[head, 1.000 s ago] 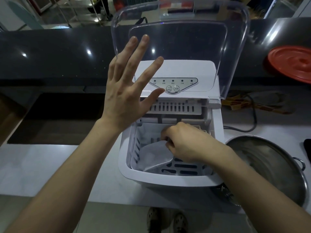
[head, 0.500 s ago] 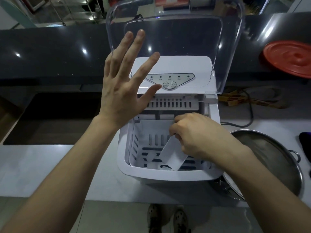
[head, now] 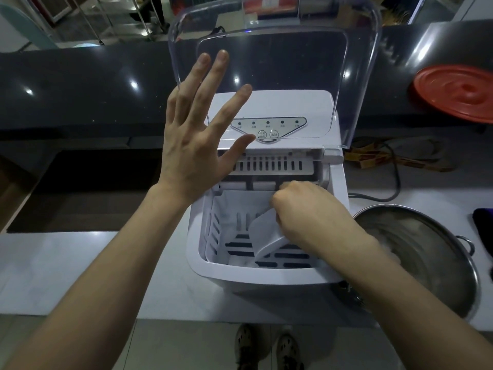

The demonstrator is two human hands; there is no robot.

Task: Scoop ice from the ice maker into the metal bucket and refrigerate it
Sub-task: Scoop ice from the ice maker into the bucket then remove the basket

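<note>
A white ice maker (head: 277, 110) stands on the pale counter with its clear lid (head: 357, 84) tipped up. Inside is a slotted white basket (head: 213, 231). My right hand (head: 312, 217) reaches into the basket and grips a white plastic scoop (head: 266, 239), its blade angled down toward the basket floor. Whether any ice lies in the basket I cannot tell. My left hand (head: 197, 140) is spread flat, fingers straight, against the left edge of the raised lid. The metal bucket (head: 432, 260), a wide steel pot with side handles, sits just right of the machine.
A red round lid (head: 458, 89) lies on the dark raised counter (head: 80, 84) at the far right. A dark sink opening (head: 88, 188) is left of the machine. A power cable (head: 394, 182) runs behind the pot. A dark object (head: 484, 222) sits at the right edge.
My right hand shifted the scoop from the basket's left side toward its right and tilted the blade downward. My left hand stayed spread at the lid.
</note>
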